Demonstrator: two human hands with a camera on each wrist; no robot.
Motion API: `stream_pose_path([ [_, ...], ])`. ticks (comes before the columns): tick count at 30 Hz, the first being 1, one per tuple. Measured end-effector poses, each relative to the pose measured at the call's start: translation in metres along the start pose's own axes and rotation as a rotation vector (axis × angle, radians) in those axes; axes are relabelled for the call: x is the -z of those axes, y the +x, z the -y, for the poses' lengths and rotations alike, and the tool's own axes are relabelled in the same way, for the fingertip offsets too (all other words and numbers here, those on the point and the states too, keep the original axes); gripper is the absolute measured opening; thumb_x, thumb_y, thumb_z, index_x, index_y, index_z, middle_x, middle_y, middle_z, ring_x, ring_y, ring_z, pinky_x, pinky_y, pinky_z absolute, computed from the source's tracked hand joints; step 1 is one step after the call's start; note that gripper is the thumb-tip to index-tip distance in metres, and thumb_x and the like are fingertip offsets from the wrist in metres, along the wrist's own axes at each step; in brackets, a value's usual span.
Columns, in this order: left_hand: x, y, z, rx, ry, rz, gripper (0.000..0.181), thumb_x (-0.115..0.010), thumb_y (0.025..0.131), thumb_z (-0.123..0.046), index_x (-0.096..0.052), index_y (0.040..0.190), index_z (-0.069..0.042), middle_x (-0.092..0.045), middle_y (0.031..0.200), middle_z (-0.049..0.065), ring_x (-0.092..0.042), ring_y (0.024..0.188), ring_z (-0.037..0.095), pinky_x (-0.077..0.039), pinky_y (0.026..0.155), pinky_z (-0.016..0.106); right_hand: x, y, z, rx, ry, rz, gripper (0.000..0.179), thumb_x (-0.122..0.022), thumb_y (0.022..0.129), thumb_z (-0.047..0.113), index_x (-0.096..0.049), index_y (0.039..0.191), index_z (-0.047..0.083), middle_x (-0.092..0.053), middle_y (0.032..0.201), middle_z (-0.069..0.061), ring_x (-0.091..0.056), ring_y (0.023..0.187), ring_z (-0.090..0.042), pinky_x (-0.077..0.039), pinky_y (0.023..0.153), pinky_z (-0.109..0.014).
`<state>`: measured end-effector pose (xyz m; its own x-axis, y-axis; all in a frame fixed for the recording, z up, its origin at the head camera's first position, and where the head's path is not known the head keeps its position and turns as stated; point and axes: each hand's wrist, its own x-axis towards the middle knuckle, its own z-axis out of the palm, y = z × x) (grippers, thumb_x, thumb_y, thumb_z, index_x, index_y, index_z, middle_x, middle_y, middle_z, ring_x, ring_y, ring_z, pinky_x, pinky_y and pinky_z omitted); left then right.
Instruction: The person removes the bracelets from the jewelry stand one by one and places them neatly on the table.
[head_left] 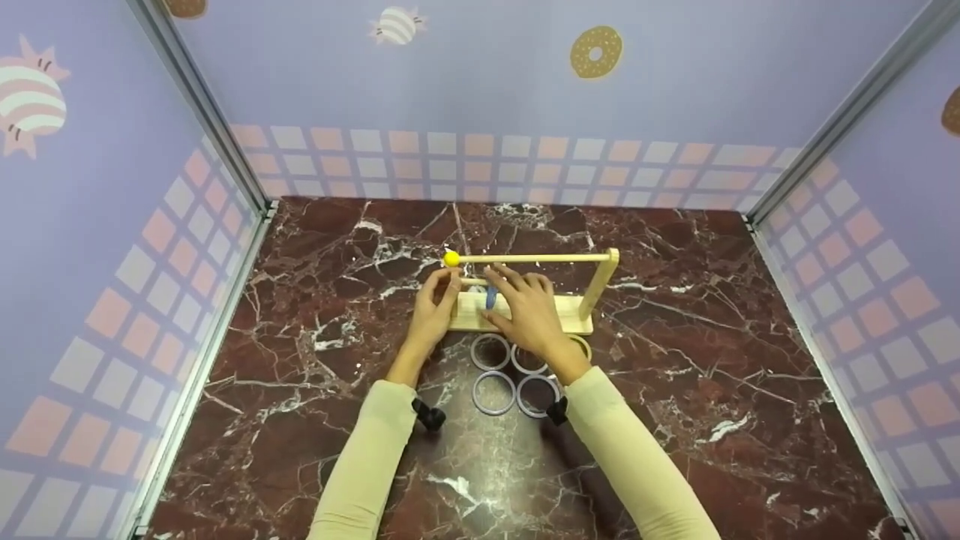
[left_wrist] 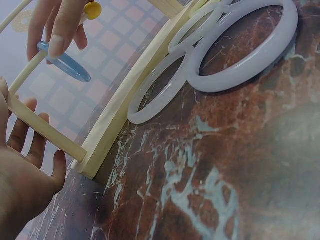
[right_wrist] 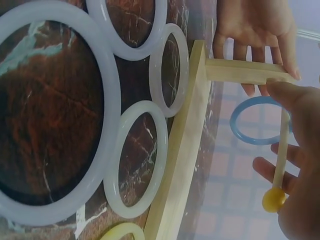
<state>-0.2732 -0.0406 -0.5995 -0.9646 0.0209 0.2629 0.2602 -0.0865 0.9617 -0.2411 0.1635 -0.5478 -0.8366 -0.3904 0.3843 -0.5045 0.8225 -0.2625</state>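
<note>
A pale wooden stand (head_left: 574,322) has a flat base, upright posts and thin rods, with a yellow ball (right_wrist: 274,200) at the tip of one rod. My left hand (head_left: 433,309) grips the short left post (left_wrist: 47,131), its thumb near the top and fingers behind. Around the lower rod (right_wrist: 281,162) hangs a translucent blue bangle (left_wrist: 70,67), apart from the base. My right hand (head_left: 531,311) pinches this bangle at the rod between thumb and fingers; part of the bangle's upper edge is hidden by the hand in the right wrist view.
Several bangles lie flat in front of the base, among them a large lavender one (right_wrist: 112,105), a whitish one (right_wrist: 162,132) and a yellow one (right_wrist: 122,231). The upper rod (head_left: 536,258) runs above the hands from a tall right post (head_left: 598,289). Patterned panels enclose the dark marbled tabletop (head_left: 720,360).
</note>
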Motion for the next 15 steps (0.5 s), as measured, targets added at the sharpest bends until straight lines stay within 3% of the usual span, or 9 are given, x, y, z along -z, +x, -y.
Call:
stream_pose_path([
  [3, -0.0002, -0.0004, -0.0005, 0.003, -0.004, 0.003, 0.031, -0.060, 0.110, -0.013, -0.063, 0.132, 0.007, -0.068, 0.117, 0.017, -0.061, 0.112, 0.049, -0.050, 0.090, 0.027, -0.0006, 0.0002, -0.0011, -0.004, 0.014, -0.010, 0.071, -0.082, 0.094, 0.037, -0.055, 0.156, 0.015, -0.055, 0.157, -0.008, -0.056, 0.116, -0.035, -0.033, 0.113, -0.059],
  [9, -0.0008, -0.0005, -0.0005, 0.006, -0.016, 0.003, 0.028, -0.060, 0.110, -0.012, -0.065, 0.132, 0.004, -0.068, 0.115, 0.023, -0.066, 0.102, 0.025, -0.049, 0.085, 0.026, -0.0024, -0.0012, -0.0042, -0.006, 0.051, -0.045, 0.069, -0.085, 0.091, 0.032, -0.059, 0.151, 0.011, -0.061, 0.149, -0.014, -0.058, 0.118, -0.038, -0.033, 0.114, -0.058],
  [12, -0.0005, -0.0008, 0.0003, 0.001, -0.036, 0.002, 0.031, -0.060, 0.109, -0.012, -0.062, 0.133, 0.008, -0.067, 0.115, 0.027, -0.064, 0.098, 0.025, -0.047, 0.079, 0.027, -0.0041, -0.0011, -0.0051, -0.003, 0.062, -0.065, 0.067, -0.087, 0.090, 0.030, -0.061, 0.149, 0.011, -0.063, 0.143, -0.016, -0.058, 0.122, -0.038, -0.032, 0.115, -0.058],
  [15, 0.0004, -0.0019, 0.0007, 0.006, -0.035, -0.001, 0.033, -0.060, 0.109, -0.012, -0.060, 0.135, 0.010, -0.067, 0.116, 0.022, -0.064, 0.100, 0.028, -0.047, 0.078, 0.028, -0.0042, -0.0011, -0.0055, -0.006, 0.080, -0.065, 0.066, -0.087, 0.089, 0.031, -0.063, 0.147, 0.011, -0.065, 0.138, -0.015, -0.059, 0.124, -0.037, -0.032, 0.116, -0.056],
])
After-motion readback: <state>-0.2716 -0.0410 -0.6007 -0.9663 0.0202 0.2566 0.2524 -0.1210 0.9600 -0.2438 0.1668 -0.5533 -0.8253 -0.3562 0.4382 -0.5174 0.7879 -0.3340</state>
